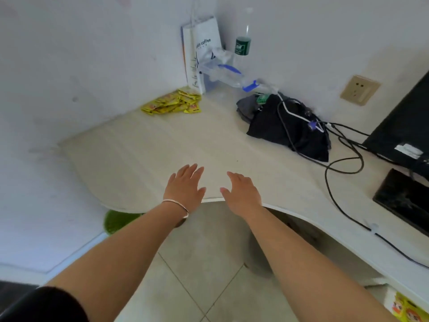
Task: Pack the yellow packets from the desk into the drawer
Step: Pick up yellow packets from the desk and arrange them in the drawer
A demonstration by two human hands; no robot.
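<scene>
At the desk's (144,145) near, curved edge, both hands hovered palm-down, side by side with a gap between them. The bare arms stretched straight forward from the bottom of the view. The left hand (185,184) held nothing, its fingers straight and close together, pointing away and slightly right. A thin bracelet (176,204) circled its wrist. The right hand (243,191) was also empty, fingers relaxed and straight, thumb turned toward the left hand. Whether either palm touched the surface could not be told.

Low and far right of the right arm, at the frame's corner, what may have been the drawer (391,299) showed a white edge and some yellow packaging. It was cut off and blurred.

Well beyond the left hand, the packets (171,104) lay in a loose, flat heap against the wall at the desk's far corner. The heap's long axis ran left to right along the wall. Single packets pointed various ways, and their print was unreadable.

Just behind the heap stood a paper bag (204,43), with a crushed bottle (222,73) beside it. Ahead and right of the right hand sat a black bag (290,135) tangled with cables (325,175). A monitor (404,131) was cut off by the right edge.
</scene>
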